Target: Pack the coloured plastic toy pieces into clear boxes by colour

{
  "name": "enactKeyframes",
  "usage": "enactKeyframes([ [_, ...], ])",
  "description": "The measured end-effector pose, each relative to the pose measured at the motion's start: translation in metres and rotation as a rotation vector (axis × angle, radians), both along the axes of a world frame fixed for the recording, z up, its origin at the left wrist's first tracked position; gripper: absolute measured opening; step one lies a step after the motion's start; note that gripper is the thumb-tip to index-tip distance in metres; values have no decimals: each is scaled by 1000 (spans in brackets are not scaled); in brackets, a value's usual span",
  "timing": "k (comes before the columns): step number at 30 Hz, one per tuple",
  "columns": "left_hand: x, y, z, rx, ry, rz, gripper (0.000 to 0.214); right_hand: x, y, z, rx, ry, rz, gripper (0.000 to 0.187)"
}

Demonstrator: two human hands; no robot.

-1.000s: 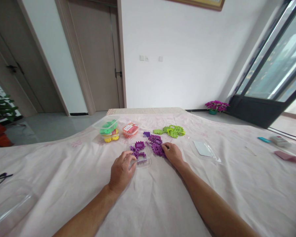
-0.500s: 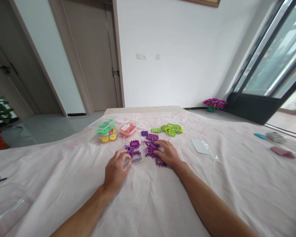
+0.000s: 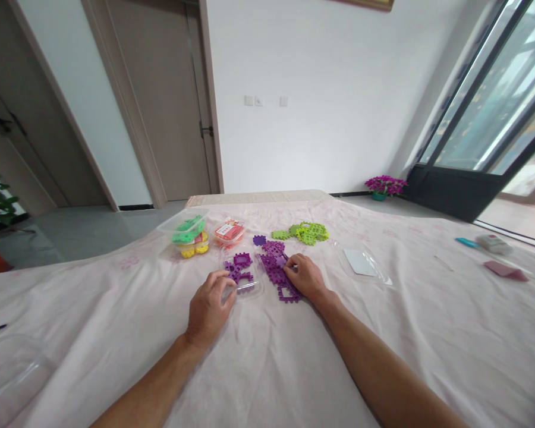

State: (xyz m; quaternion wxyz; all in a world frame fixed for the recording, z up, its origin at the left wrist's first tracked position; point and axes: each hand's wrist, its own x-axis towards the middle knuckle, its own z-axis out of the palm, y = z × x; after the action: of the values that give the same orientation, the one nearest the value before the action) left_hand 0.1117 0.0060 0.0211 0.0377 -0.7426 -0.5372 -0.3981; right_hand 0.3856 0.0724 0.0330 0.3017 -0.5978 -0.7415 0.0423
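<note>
A clear plastic container (image 3: 255,291) with several purple notched pieces (image 3: 242,260) in it lies on the tablecloth. My left hand (image 3: 210,302) is closed on its near left edge, fingers curled and thumb tip at the rim. Just right of the container is a loose pile of purple notched pieces (image 3: 274,273). At its right side my right hand (image 3: 307,276) pinches a purple piece (image 3: 289,273), which is tilted up and partly covered by the fingers. A dark purple piece (image 3: 259,240) lies alone behind the container.
Lime green pieces (image 3: 312,232) lie heaped farther back. Behind my left hand stand a container of green pieces (image 3: 191,228) on yellow ones and a red labelled container (image 3: 229,232). A clear lid (image 3: 383,274) is at right, another clear container (image 3: 15,374) at near left.
My right hand has drawn its fingers together and lifted a purple piece on edge from the pile. My left hand stays on the container. The view has shifted slightly.
</note>
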Motion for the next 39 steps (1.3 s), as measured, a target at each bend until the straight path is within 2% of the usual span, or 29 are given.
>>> enactKeyframes([
  [5,1,-1,3,-3,-2,1,11,10,7,-9,-6,90,-173,7],
  [8,1,-1,3,-10,-6,-1,12,19,12,-15,-25,159,-266,19],
  [11,1,0,1,-21,-13,-11,12,25,15,-18,90,138,-311,25],
  [13,0,0,0,-22,-17,-19,12,23,14,-16,178,108,-262,24],
  [15,0,0,-1,-19,-17,-24,12,17,10,-12,193,86,-141,28],
  [18,0,0,-1,-14,-20,-24,12,2,0,-5,88,10,58,51],
  [21,1,0,0,-12,-20,-20,13,-12,-9,-1,-31,-82,177,69],
  [23,1,0,0,-10,-19,-23,13,-17,-12,0,-56,-96,193,62],
  [27,1,0,0,-21,-23,-28,13,-15,-11,-1,-15,-33,116,44],
  [31,0,0,0,-30,-24,-30,13,-7,-2,-6,44,62,39,40],
  [36,-1,1,-2,-37,-28,-47,14,3,9,-12,115,276,-55,32],
  [39,-1,2,-2,-28,-26,-55,14,11,15,-15,139,369,-127,33],
])
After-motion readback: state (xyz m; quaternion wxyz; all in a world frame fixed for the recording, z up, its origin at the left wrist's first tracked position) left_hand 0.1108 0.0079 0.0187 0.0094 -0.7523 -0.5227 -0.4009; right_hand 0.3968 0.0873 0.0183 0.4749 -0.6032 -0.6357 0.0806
